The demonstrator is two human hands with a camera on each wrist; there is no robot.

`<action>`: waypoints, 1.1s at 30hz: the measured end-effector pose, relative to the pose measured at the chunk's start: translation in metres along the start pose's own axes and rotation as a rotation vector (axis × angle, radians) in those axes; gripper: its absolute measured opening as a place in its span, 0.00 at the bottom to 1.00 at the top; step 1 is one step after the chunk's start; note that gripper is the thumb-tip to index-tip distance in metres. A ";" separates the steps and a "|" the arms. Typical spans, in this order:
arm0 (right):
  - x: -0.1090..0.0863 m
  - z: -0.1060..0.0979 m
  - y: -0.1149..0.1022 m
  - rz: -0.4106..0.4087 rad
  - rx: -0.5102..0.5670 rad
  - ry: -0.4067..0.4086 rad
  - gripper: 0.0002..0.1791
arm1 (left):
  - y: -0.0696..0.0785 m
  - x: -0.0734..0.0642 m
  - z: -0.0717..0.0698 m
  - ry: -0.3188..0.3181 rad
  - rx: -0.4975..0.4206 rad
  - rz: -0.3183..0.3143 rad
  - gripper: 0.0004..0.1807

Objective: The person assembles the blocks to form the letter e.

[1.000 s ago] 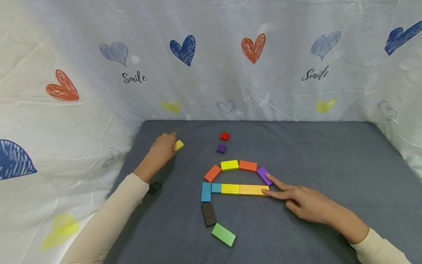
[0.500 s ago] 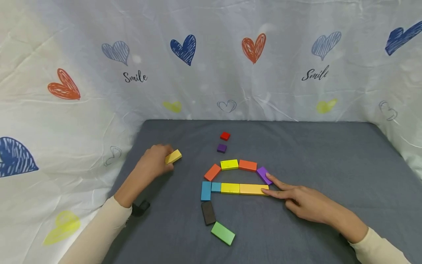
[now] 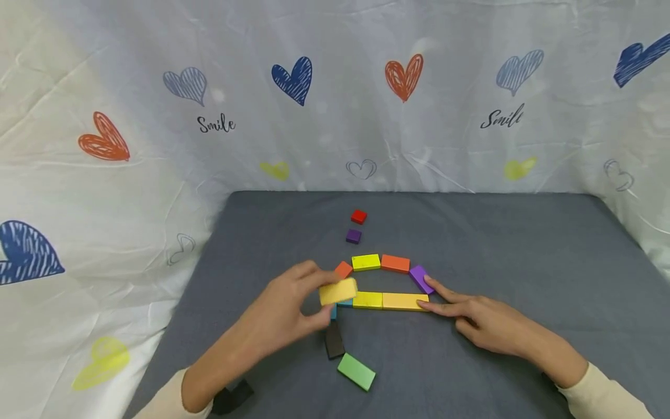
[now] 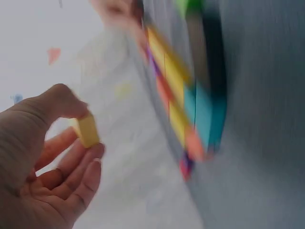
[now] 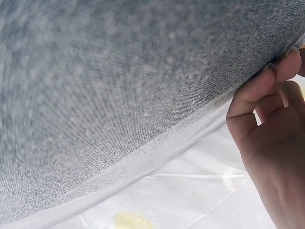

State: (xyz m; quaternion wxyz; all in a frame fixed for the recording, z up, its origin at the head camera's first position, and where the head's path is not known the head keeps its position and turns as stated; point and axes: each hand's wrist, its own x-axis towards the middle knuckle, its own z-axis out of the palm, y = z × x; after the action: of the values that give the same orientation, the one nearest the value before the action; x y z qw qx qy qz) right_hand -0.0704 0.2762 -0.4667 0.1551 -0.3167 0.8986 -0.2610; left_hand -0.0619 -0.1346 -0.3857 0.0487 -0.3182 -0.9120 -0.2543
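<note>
My left hand (image 3: 280, 308) pinches a pale yellow block (image 3: 338, 291) between thumb and fingers. In the head view the block overlaps the left end of a block outline; the left wrist view shows the yellow block (image 4: 87, 130) held up off the table. My right hand (image 3: 489, 323) reaches in from the right. One of its fingertips touches a purple block (image 3: 419, 279), another the end of a light orange block (image 3: 402, 301). A yellow block (image 3: 368, 299) adjoins that one. Blue blocks (image 3: 344, 303) further left are partly hidden behind my left hand.
Across the top of the outline run orange (image 3: 395, 263) and yellow (image 3: 366, 262) blocks. A black block (image 3: 335, 340) and a green block (image 3: 357, 371) trail off below. Small red (image 3: 358, 216) and dark purple (image 3: 353, 236) pieces lie farther back on the grey cloth (image 3: 523, 250).
My left hand has picked up the pale yellow block at the far left and brought it rightward and nearer, over the outline's left end. The right hand stays in place.
</note>
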 end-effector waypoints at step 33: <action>0.000 -0.002 0.000 0.013 0.034 -0.034 0.40 | 0.050 -0.023 0.101 -0.408 0.038 0.202 0.15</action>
State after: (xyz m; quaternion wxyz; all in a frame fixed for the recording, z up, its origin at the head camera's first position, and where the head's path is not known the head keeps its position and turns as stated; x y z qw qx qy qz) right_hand -0.0712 0.2765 -0.4650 0.1772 -0.3124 0.8934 -0.2700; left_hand -0.0062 -0.0637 -0.4570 -0.1057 -0.4517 -0.8711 -0.1614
